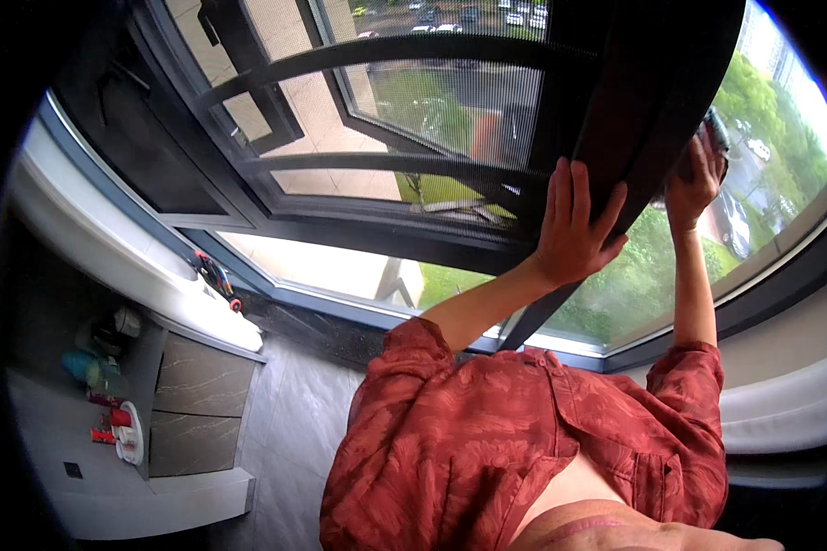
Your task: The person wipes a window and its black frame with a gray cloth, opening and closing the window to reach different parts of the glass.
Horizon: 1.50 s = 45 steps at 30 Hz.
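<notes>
My left hand [579,224] lies with fingers spread against the dark window frame [627,124], beside the screened window panel [441,131]. It holds nothing. On the frame's far side, my right hand [699,172] is raised at the large glass pane [641,282] and grips a dark, crumpled-looking item [715,131], perhaps a cloth. Part of this item is hidden behind my fingers and the frame, so its exact kind is unclear.
Hand tools with coloured handles [214,275] lie on the white ledge [238,330] at left. Lower left, a cabinet [196,406] carries a round white tray [137,441] with cups. Grey tiled floor [296,406] shows beside it. A white curved sill [785,406] runs along the right.
</notes>
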Each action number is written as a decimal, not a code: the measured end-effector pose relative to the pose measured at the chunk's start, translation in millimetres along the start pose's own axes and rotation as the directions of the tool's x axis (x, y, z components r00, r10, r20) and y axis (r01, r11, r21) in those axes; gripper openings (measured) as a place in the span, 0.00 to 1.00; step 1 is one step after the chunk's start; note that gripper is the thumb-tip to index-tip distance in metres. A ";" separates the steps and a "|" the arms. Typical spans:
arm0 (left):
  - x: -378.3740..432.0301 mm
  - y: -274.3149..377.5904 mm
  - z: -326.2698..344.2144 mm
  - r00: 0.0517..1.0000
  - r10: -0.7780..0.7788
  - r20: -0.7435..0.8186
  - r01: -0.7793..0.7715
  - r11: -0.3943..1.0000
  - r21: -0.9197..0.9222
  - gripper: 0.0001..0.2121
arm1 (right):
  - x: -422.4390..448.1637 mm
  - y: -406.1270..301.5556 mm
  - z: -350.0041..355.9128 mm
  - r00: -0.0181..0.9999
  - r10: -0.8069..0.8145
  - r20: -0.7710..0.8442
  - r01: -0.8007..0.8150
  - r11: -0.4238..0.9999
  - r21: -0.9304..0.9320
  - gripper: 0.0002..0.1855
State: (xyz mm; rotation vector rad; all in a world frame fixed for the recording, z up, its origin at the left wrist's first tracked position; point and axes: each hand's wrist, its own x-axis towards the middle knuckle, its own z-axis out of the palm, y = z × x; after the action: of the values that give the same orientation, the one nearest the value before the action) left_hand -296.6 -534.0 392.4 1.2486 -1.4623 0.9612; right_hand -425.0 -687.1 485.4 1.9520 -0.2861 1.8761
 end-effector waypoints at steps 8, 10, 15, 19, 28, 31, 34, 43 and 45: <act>-39.9 -4.4 -63.5 0.950 0.029 0.312 0.068 0.953 -0.296 0.33 | -12.0 -79.6 -18.3 0.738 0.675 -0.032 -0.547 0.625 0.556 0.31; -66.4 -12.7 -81.0 0.928 0.070 0.365 0.055 0.946 -0.320 0.32 | -10.4 -108.1 -2.9 0.748 0.664 0.003 -0.539 0.604 0.588 0.35; -137.2 -59.2 -142.9 0.842 -0.001 0.539 0.204 0.927 -0.316 0.21 | -56.4 -144.1 21.4 0.938 0.340 -0.074 -0.340 0.940 0.005 0.33; -197.2 -95.4 -211.4 0.729 -0.335 0.598 0.451 0.891 -0.050 0.15 | -146.4 -175.5 23.8 0.913 0.408 -0.003 -0.406 0.908 -0.106 0.29; -352.7 -129.2 -346.3 -0.094 -0.846 0.525 0.833 0.222 0.507 0.15 | -176.5 -296.1 84.0 0.631 -0.221 0.744 0.085 0.972 0.217 0.29; -386.8 -137.9 -381.3 -0.169 -0.903 0.396 0.807 0.104 0.581 0.16 | -145.7 -364.5 142.9 0.234 -0.380 0.895 0.147 0.924 0.354 0.29; -413.2 -140.6 -405.4 -0.142 -0.937 0.318 0.848 0.050 0.527 0.15 | -148.7 -423.7 216.7 0.404 -0.578 0.709 0.274 0.816 0.509 0.29; -506.6 -79.3 -508.3 -0.352 -0.934 -0.065 0.824 -0.342 0.451 0.14 | -58.3 -543.3 338.4 0.505 -0.751 0.426 0.566 0.660 0.493 0.22; -533.7 -52.4 -515.3 -0.479 -0.869 -0.126 0.747 -0.478 0.462 0.13 | -44.6 -514.1 329.2 0.544 -0.749 0.379 0.526 0.656 0.541 0.23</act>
State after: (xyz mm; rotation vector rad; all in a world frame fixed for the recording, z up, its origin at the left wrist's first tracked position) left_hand -145.0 76.7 -4.2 2.3152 0.3302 -0.5060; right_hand 87.3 -376.0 360.9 2.3781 0.6314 0.8365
